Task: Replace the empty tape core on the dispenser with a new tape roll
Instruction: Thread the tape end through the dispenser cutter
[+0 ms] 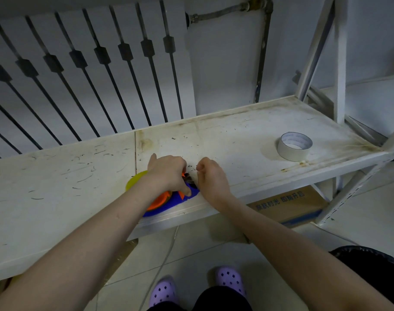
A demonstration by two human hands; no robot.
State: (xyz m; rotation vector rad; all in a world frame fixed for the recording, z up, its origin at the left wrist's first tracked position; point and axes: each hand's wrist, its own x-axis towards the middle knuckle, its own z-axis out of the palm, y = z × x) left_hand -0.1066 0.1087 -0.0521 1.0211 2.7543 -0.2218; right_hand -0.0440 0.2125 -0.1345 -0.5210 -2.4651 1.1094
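A blue tape dispenser [169, 202] with an orange wheel lies flat near the front edge of the white shelf [236, 140]. My left hand [168, 170] presses down on top of it, thumb on the blue body. A yellow-green part [135, 179] sticks out from under that hand on the left. My right hand [210, 177] is curled at the dispenser's right end, fingers pinched by the dark metal part; what it pinches is hidden. A white tape roll [294, 145] stands apart on the shelf at the right.
A radiator [79, 70] stands behind the shelf. The shelf frame's upright [340, 63] rises at the right. A cardboard box [290, 205] sits under the shelf. My feet in purple clogs [164, 290] rest on the tiled floor.
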